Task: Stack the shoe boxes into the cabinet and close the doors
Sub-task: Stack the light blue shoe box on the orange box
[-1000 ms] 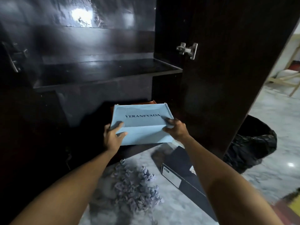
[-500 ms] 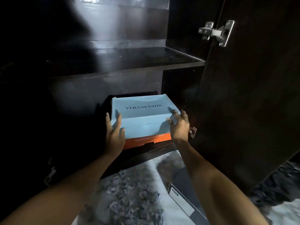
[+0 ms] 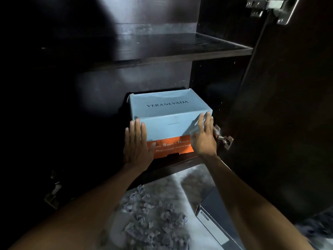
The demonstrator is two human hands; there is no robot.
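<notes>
A light blue shoe box (image 3: 167, 112) marked VERANEVADA rests on top of an orange shoe box (image 3: 173, 147) on the bottom level of the dark cabinet (image 3: 162, 51). My left hand (image 3: 137, 143) lies flat, fingers apart, against the front left of the two boxes. My right hand (image 3: 204, 136) presses flat against the blue box's front right corner. Neither hand grips anything. The right cabinet door (image 3: 288, 114) stands open.
A black shoe box with a white label (image 3: 214, 222) lies on the marble floor at the lower right. A heap of crumpled grey paper (image 3: 153, 219) lies on the floor in front of the cabinet. A metal hinge (image 3: 223, 138) juts out beside my right hand. An upper shelf (image 3: 180, 46) spans the cabinet.
The blue box went from held in front of the cabinet to resting on the orange box inside. Both hands have let go and now lie flat against the fronts.
</notes>
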